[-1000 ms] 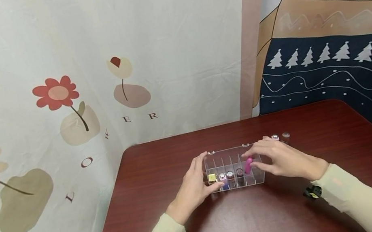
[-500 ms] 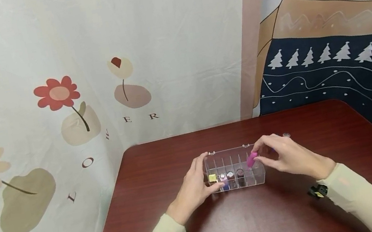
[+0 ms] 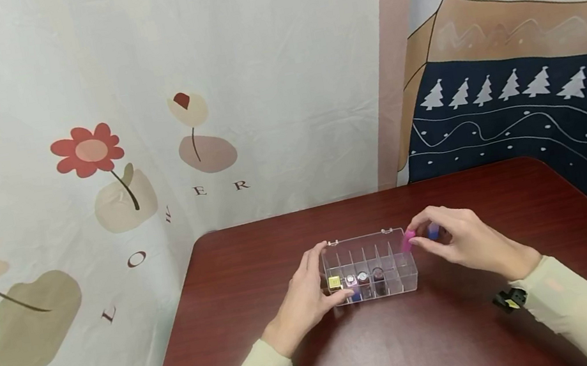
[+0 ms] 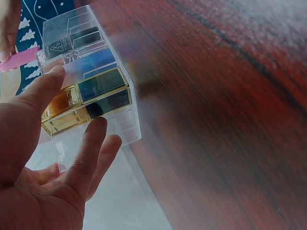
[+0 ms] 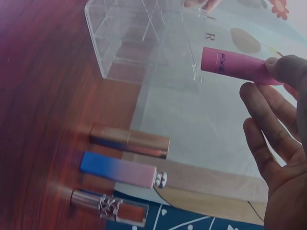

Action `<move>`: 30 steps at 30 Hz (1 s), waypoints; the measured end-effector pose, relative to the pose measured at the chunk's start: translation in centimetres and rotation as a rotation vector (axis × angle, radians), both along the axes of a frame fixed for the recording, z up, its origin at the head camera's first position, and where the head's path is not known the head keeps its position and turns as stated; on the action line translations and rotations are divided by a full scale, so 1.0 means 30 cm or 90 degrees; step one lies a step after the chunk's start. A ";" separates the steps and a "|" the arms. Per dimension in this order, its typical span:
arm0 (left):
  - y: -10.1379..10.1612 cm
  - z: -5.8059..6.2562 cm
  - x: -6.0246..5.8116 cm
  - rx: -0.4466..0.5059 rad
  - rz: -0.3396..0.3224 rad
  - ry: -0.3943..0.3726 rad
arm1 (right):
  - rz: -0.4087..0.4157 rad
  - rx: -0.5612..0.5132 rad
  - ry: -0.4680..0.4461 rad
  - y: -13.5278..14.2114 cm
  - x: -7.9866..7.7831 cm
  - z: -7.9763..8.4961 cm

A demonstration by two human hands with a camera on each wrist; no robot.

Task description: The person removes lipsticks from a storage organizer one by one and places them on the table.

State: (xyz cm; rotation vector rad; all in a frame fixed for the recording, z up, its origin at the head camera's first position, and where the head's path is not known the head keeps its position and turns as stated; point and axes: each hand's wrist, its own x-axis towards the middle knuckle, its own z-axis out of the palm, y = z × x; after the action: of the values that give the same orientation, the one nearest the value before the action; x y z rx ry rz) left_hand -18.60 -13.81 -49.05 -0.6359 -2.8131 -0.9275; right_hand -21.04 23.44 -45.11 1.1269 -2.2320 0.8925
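Observation:
My left hand point(image 3: 301, 292) holds the left end of a clear divided lipstick organizer point(image 3: 410, 280), thumb along its front and fingers round the end. Several lipsticks stand in its front row: a gold-capped one point(image 3: 335, 282) at the left, then a blue one point(image 3: 356, 295), and dark ones, including a dark tube point(image 3: 379, 282). Pinched between the thumb and fingers of my right hand point(image 3: 457, 240) is a pink lipstick tube point(image 5: 235, 64) with dark lettering. That tube hangs tilted at the organizer's back right corner. Beyond the dark tubes, the right-hand compartments hold nothing.
Right of the organizer, three more lipsticks stand on the table: a gold tube point(image 5: 129, 140), a blue-to-pink tube point(image 5: 117, 168) and a silver one with a clear end point(image 5: 110, 206). My right hand partly hides them in the head view. Printed curtains hang behind the table point(image 3: 257, 247).
My right hand has lifted the pink lipstick out of a right-hand front compartment and carried it right and back. The left hand has stayed on the organizer.

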 end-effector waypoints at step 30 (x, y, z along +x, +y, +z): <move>0.000 -0.001 -0.003 -0.004 0.006 -0.002 | -0.160 -0.015 0.057 0.180 -0.031 0.020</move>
State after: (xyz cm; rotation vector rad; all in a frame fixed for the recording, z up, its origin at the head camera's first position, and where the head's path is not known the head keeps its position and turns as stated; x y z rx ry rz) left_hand -18.68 -13.80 -49.09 -0.6216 -2.8201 -0.9183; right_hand -21.98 28.84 -44.53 0.8358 -2.2209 0.7472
